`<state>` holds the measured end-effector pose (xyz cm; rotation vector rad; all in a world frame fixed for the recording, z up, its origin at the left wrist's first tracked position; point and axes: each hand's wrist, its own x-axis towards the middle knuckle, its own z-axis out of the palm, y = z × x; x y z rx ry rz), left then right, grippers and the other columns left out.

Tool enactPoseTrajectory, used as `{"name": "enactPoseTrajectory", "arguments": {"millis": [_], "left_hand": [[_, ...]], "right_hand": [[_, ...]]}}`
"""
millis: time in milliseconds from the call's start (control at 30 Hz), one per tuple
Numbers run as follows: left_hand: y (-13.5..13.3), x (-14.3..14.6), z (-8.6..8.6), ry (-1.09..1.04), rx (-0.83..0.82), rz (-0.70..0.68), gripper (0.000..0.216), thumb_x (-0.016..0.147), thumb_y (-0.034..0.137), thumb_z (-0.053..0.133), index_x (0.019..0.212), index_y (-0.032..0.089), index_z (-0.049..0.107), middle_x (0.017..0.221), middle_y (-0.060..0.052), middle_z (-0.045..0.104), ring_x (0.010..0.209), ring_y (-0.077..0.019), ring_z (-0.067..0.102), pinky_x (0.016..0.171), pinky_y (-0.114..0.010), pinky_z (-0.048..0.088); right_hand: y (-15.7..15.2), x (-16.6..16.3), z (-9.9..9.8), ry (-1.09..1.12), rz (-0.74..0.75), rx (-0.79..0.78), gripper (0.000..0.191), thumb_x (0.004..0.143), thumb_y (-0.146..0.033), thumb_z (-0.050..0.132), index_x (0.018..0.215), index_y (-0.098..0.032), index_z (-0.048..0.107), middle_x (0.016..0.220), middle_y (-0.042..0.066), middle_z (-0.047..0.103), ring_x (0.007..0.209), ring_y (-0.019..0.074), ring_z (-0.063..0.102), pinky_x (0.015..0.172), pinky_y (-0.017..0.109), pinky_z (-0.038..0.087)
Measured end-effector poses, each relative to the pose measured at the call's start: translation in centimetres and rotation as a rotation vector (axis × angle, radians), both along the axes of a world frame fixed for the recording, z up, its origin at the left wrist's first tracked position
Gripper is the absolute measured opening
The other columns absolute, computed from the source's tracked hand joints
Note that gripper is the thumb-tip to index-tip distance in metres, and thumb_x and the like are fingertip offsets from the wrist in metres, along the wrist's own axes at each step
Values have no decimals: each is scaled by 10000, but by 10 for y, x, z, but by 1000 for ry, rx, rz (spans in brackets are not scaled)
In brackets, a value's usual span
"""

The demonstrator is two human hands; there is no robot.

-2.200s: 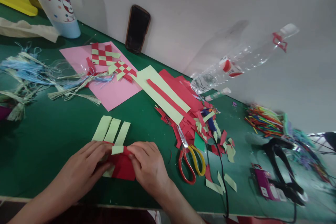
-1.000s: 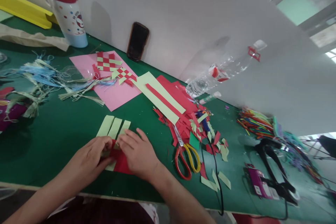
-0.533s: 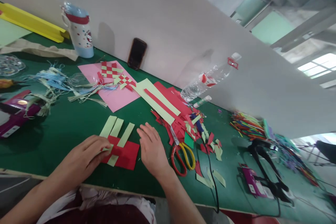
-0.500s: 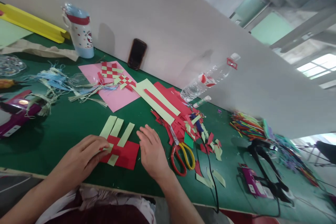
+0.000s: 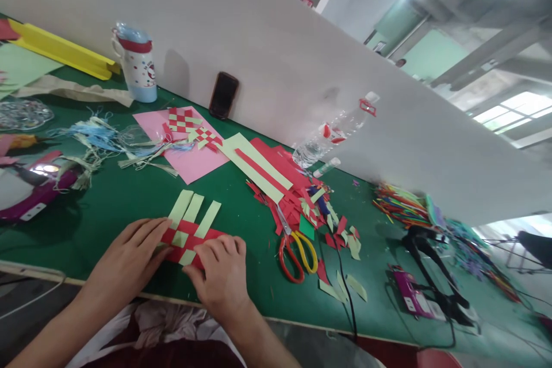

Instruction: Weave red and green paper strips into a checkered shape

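Observation:
A red paper piece (image 5: 190, 241) with pale green strips (image 5: 209, 219) woven through it lies on the green table in front of me. Three strip ends stick out beyond its far edge. My left hand (image 5: 133, 250) pinches the left edge of the weave, thumb below and fingers on top. On the right part rests my right hand (image 5: 222, 270), its fingers bent over the paper and the thumb at the near edge. The right end of the red paper is hidden under that hand. Scissors (image 5: 297, 250) with red and yellow handles lie to the right.
Paper scraps and red sheets (image 5: 276, 164) lie beyond the scissors, near a plastic bottle (image 5: 330, 135). A pink sheet (image 5: 190, 164) carries finished checkered pieces. Tassels (image 5: 103, 135), a cup (image 5: 140, 69) and a phone (image 5: 223, 95) stand or lie farther back. A black cable (image 5: 347, 287) crosses the table.
My right hand has moved left from beside the red paper onto its right part and closed on it. My left hand has shifted slightly left, uncovering a pale green square.

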<state>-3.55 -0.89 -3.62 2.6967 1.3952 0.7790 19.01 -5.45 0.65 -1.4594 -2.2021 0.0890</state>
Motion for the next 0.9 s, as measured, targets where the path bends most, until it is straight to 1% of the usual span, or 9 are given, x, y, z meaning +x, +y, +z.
{"name": "enactPoseTrajectory", "arguments": {"millis": [133,267,300,367,433,467,600,733,900], "left_hand": [[-2,-2,-2,-20,5,0,453,1054,403,419,1361,117,591,1289,-155,713,1182,-327,624,1041,-477,485],[-2,-1,-1,-49,-2,9,449,1051,403,437,1359,120,600,1291,-154,714,1175,-322,626,1048,-473,478],[-2,-1,-1,-51,-6,4,439,1053,394,433,1355,125,605,1298,-151,713,1180,-322,625,1052,-477,474],[-3,-1,0,-53,-14,-16,422,1059,385,419,1334,138,621,1312,-146,711,1197,-324,619,1060,-487,468],[-4,-1,0,-53,-27,-22,421,1060,395,419,1322,141,629,1322,-149,705,1213,-326,613,1064,-491,467],[-4,-1,0,-52,-33,-19,431,1057,405,427,1329,135,624,1322,-153,702,1219,-328,609,1064,-491,469],[-6,-1,-1,-55,-31,-3,466,1061,424,419,1368,120,594,1313,-162,699,1220,-338,598,1061,-508,471],[-6,-1,-1,-67,-57,-7,439,1069,422,392,1330,160,628,1324,-146,703,1227,-333,606,1081,-525,463],[-6,0,-1,-66,-64,-1,445,1067,438,405,1343,158,612,1325,-137,700,1226,-326,604,1072,-507,476]], "right_hand": [[5,-3,-2,-35,-17,26,131,960,-323,727,971,-235,630,911,-21,730,921,217,554,887,427,295],[8,-4,-2,-4,2,51,62,993,-277,681,980,-241,633,956,-38,751,940,203,556,889,418,286],[7,-3,-2,8,3,51,68,995,-292,683,989,-243,637,970,-40,752,946,199,558,890,414,289],[5,-3,-1,28,3,34,152,976,-371,720,1008,-245,643,992,-37,747,956,197,563,890,410,298],[2,-2,-1,30,3,10,260,924,-453,780,992,-241,644,994,-32,735,960,200,566,888,408,305],[1,-2,-1,25,2,0,290,899,-466,806,973,-239,642,983,-31,728,958,201,565,888,408,308],[2,-4,-3,-8,-13,2,266,887,-412,831,947,-241,637,928,-39,719,948,207,560,905,418,301],[7,-5,-5,-16,1,12,219,927,-399,794,931,-247,636,902,-47,724,935,204,566,910,427,299],[7,-4,-7,10,0,28,214,935,-420,780,951,-248,653,966,-27,737,969,211,588,901,418,350]]}}
